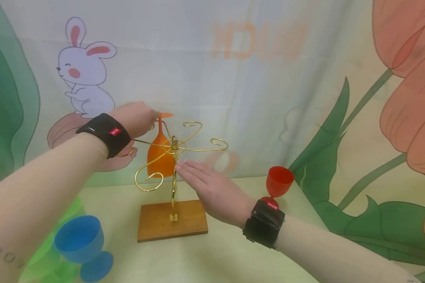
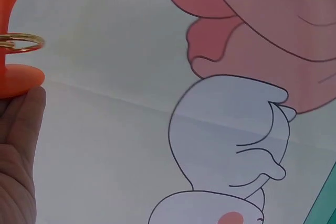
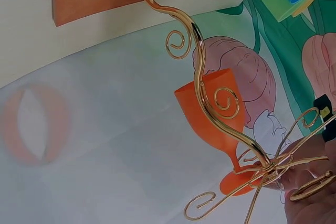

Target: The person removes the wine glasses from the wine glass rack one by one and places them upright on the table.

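An orange plastic goblet (image 1: pixel 160 157) hangs upside down from a looped arm of a gold metal rack (image 1: pixel 174 146), its stem inside the loop. My left hand (image 1: pixel 136 119) holds the goblet's foot (image 2: pixel 23 80) at the top, fingertips against its flat underside; the thumb is hidden in the left wrist view. My right hand (image 1: pixel 216 188) has its fingers straight and together, fingertips beside the rack's upright post; whether they touch it I cannot tell. The right wrist view shows the goblet's bowl (image 3: pixel 212 111) behind the curved post (image 3: pixel 198 61).
The rack stands on a wooden base (image 1: pixel 173 222). A blue goblet (image 1: pixel 79 239) and green goblets (image 1: pixel 42 261) stand at the front left, partly behind my left forearm. A red goblet (image 1: pixel 279 181) is at the right. A printed cloth (image 1: pixel 262 78) hangs behind the table.
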Motion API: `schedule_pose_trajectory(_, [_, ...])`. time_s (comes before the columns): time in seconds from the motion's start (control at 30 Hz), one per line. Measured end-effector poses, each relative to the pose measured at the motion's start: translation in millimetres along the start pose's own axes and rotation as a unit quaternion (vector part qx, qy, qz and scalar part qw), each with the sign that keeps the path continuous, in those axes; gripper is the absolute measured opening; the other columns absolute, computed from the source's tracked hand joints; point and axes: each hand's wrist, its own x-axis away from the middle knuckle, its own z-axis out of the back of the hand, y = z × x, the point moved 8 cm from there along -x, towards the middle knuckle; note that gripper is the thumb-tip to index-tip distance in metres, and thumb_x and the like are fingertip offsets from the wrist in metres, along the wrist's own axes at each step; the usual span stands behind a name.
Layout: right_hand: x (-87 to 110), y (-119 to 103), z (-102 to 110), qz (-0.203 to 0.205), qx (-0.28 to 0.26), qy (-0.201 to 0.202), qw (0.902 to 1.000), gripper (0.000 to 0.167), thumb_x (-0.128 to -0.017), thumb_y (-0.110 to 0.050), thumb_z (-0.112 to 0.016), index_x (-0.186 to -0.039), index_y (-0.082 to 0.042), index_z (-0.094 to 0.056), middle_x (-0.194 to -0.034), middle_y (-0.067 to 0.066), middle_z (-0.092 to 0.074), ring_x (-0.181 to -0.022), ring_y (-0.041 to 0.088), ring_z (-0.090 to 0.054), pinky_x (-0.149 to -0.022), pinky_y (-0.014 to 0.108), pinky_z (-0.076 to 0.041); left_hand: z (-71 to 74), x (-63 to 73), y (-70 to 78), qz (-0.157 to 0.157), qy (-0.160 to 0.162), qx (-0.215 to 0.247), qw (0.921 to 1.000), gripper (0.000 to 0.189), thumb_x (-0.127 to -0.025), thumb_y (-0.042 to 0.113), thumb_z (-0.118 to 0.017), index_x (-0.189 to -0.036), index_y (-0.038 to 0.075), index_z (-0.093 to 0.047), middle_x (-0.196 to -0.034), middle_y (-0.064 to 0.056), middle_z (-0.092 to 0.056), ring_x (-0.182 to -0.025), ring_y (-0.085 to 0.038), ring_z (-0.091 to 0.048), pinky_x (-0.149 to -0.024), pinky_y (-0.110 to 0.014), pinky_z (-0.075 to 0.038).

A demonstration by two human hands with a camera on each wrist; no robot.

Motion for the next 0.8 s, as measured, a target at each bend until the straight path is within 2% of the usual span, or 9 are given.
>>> schedule_pose_trajectory(0.1, [-0.6,0.8,1.1,-0.002,-0.004,-0.001,1.0,0.064,-0.084,0.015,-0.054,-0.145,0.002,-0.038,-0.148,0.013,-0.043,-0.139,0.021,-0.034,-0.115,0.03,-0.021,1.1,2.2,6.9,-0.009,0.008,0.012,0.9999,0.03,-0.094,0.003,-0.051,-0.118,0.011,-0.068,-0.066,-0.004,-0.059,-0.057,-0.023,-0.052,-0.059,-0.034,-0.048])
schedule_pose_trajectory(0.2, [0.2,2.6,2.9,-0.004,0.003,-0.001,1.0,0.063,-0.084,0.015,-0.055,-0.145,0.002,-0.039,-0.147,0.013,-0.043,-0.139,0.021,-0.034,-0.115,0.03,-0.021,0.4,5.6,12.1,-0.013,0.008,0.022,0.9996,0.026,-0.096,0.005,-0.049,-0.114,0.009,-0.068,-0.065,-0.002,-0.055,-0.057,-0.022,-0.05,-0.058,-0.032,-0.045])
schedule_pose_trajectory(0.4, [2.7,6.2,5.5,-0.004,0.019,0.001,0.9998,0.064,-0.084,0.015,-0.055,-0.145,0.002,-0.039,-0.147,0.013,-0.044,-0.139,0.021,-0.034,-0.115,0.031,-0.022,-0.5,15.2,13.4,0.0,-0.006,0.044,0.999,0.031,-0.095,0.004,-0.053,-0.124,0.012,-0.063,-0.079,-0.002,-0.064,-0.063,-0.02,-0.054,-0.059,-0.029,-0.048])
schedule_pose_trajectory(0.53, [4.0,9.5,5.4,-0.006,0.018,0.001,0.9998,0.066,-0.084,0.016,-0.055,-0.146,0.001,-0.037,-0.148,0.013,-0.043,-0.14,0.021,-0.033,-0.115,0.031,-0.022,-2.2,21.1,11.1,-0.006,-0.006,0.044,0.999,0.048,-0.084,-0.006,-0.064,-0.126,0.016,-0.061,-0.087,0.0,-0.067,-0.065,-0.018,-0.055,-0.058,-0.029,-0.051])
schedule_pose_trajectory(0.63, [4.6,12.2,4.5,-0.008,0.015,0.003,0.9999,0.067,-0.084,0.016,-0.055,-0.146,0.001,-0.037,-0.148,0.012,-0.043,-0.14,0.021,-0.033,-0.115,0.031,-0.022,-2.4,25.3,8.5,0.0,-0.009,0.052,0.9986,0.064,-0.075,-0.008,-0.074,-0.131,0.021,-0.059,-0.083,0.002,-0.065,-0.06,-0.017,-0.053,-0.055,-0.028,-0.05])
schedule_pose_trajectory(0.7, [4.8,14.0,3.8,-0.011,0.011,0.003,0.9999,0.067,-0.084,0.016,-0.054,-0.146,0.001,-0.037,-0.147,0.013,-0.043,-0.14,0.021,-0.033,-0.115,0.031,-0.022,-1.8,27.8,6.4,0.01,-0.012,0.061,0.998,0.067,-0.072,-0.006,-0.079,-0.13,0.022,-0.06,-0.076,0.001,-0.063,-0.056,-0.017,-0.051,-0.054,-0.028,-0.049])
schedule_pose_trajectory(0.8, [5.5,16.3,3.1,-0.014,0.01,0.003,0.9998,0.066,-0.084,0.016,-0.053,-0.147,0.001,-0.037,-0.147,0.013,-0.043,-0.14,0.021,-0.033,-0.115,0.031,-0.022,-0.7,30.4,3.4,0.024,-0.011,0.073,0.997,0.062,-0.075,-0.002,-0.079,-0.129,0.023,-0.061,-0.077,0.002,-0.064,-0.057,-0.017,-0.052,-0.054,-0.027,-0.049])
